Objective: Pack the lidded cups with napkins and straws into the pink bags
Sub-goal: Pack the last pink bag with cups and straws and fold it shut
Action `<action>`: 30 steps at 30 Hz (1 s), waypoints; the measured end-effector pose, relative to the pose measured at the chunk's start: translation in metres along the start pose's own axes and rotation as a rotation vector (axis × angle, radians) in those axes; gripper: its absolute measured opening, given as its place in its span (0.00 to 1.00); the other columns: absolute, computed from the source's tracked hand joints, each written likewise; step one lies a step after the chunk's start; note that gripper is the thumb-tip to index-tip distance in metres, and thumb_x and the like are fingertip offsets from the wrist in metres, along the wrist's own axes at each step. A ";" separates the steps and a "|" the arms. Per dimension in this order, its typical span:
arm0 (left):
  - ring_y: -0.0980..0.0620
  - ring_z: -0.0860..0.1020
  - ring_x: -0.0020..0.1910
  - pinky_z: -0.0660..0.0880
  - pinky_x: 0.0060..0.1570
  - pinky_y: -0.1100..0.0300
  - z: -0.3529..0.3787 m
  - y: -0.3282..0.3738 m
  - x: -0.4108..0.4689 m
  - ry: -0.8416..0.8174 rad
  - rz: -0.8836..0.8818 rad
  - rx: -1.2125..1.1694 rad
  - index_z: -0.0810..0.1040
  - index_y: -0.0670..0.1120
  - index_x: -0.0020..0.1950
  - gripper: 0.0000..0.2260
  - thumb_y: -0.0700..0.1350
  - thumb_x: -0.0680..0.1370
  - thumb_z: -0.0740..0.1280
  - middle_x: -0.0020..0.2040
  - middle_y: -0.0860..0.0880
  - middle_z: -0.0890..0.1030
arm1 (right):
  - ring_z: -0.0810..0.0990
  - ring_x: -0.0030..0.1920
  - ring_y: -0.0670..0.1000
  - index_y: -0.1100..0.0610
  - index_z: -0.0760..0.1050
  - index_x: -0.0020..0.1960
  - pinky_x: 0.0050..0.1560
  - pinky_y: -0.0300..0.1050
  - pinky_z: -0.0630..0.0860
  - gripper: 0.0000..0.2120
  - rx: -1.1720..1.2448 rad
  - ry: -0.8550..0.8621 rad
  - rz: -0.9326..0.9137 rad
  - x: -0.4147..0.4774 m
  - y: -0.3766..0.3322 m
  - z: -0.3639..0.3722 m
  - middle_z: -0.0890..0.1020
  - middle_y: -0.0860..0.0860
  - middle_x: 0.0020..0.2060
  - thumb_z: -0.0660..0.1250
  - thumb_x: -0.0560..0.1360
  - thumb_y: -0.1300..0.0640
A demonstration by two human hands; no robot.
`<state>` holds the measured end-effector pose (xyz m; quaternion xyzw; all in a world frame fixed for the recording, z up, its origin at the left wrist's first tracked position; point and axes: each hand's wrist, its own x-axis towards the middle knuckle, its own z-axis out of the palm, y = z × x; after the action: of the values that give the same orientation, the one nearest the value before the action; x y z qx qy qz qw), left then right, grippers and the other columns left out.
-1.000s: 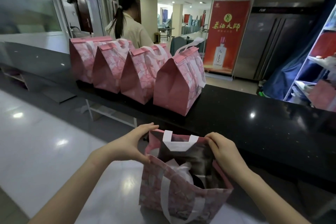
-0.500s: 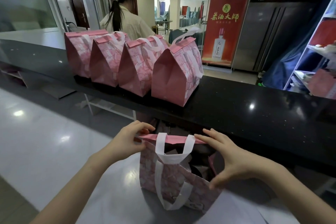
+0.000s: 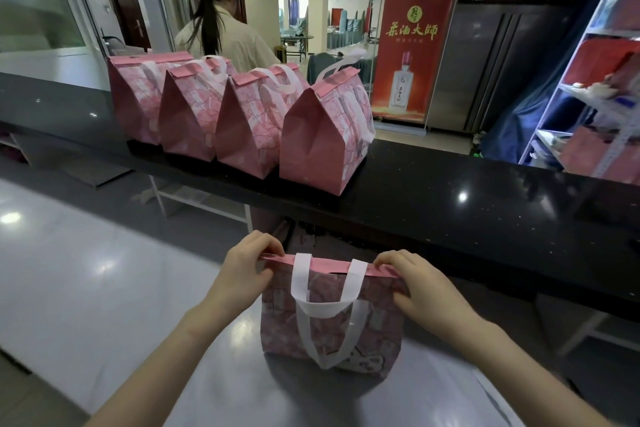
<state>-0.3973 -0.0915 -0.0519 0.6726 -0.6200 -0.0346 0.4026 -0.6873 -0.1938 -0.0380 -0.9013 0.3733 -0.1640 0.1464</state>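
A pink patterned bag [image 3: 332, 322] with white handles stands on the grey steel counter [image 3: 104, 281] in front of me. Its top edge is pressed flat and closed, so whatever is inside is hidden. My left hand [image 3: 242, 270] pinches the left end of the folded top strip. My right hand [image 3: 419, 288] pinches the right end. Several closed pink bags [image 3: 242, 121] stand in a row on the black raised ledge [image 3: 450, 211] behind.
A person in a light shirt [image 3: 225, 35] stands beyond the ledge with their back to me. A red banner [image 3: 412, 48] stands on the floor behind. Shelving [image 3: 595, 90] with red and pink items is at the right.
The bag's mouth was open with white contents showing; both hands have brought the top edges together, and the top is now pressed flat between my fingers.
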 end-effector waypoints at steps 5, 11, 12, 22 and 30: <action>0.58 0.75 0.43 0.77 0.41 0.60 0.014 0.005 -0.009 0.060 -0.016 0.006 0.73 0.51 0.43 0.14 0.32 0.70 0.71 0.42 0.56 0.75 | 0.72 0.55 0.42 0.41 0.69 0.58 0.52 0.41 0.76 0.21 0.102 0.076 0.060 -0.003 -0.011 0.022 0.72 0.37 0.51 0.72 0.71 0.56; 0.58 0.76 0.49 0.77 0.48 0.60 0.013 0.008 -0.010 0.017 -0.016 -0.019 0.78 0.52 0.51 0.11 0.42 0.72 0.74 0.47 0.61 0.78 | 0.78 0.47 0.44 0.46 0.75 0.50 0.45 0.40 0.78 0.15 0.236 0.191 0.173 0.000 -0.017 0.028 0.79 0.43 0.44 0.72 0.71 0.63; 0.58 0.76 0.49 0.77 0.48 0.59 0.012 0.007 -0.010 0.015 -0.029 -0.001 0.79 0.53 0.51 0.11 0.42 0.72 0.74 0.47 0.60 0.78 | 0.78 0.46 0.44 0.47 0.76 0.49 0.45 0.41 0.78 0.14 0.261 0.209 0.184 0.001 -0.018 0.028 0.80 0.43 0.43 0.72 0.71 0.65; 0.62 0.80 0.44 0.76 0.40 0.71 0.001 0.003 -0.006 -0.041 -0.149 -0.185 0.77 0.55 0.35 0.16 0.33 0.67 0.75 0.40 0.61 0.83 | 0.78 0.42 0.46 0.50 0.71 0.43 0.41 0.46 0.80 0.12 0.301 0.277 0.253 -0.004 -0.020 0.031 0.79 0.47 0.39 0.71 0.73 0.64; 0.58 0.82 0.43 0.79 0.38 0.65 0.002 -0.008 -0.007 -0.002 -0.236 -0.278 0.79 0.49 0.34 0.16 0.27 0.69 0.70 0.38 0.57 0.85 | 0.78 0.40 0.46 0.50 0.73 0.40 0.40 0.50 0.81 0.13 0.306 0.287 0.234 -0.003 -0.013 0.030 0.79 0.46 0.37 0.70 0.73 0.66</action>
<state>-0.3937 -0.0865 -0.0607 0.6785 -0.5265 -0.1676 0.4841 -0.6691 -0.1788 -0.0606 -0.7866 0.4630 -0.3269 0.2449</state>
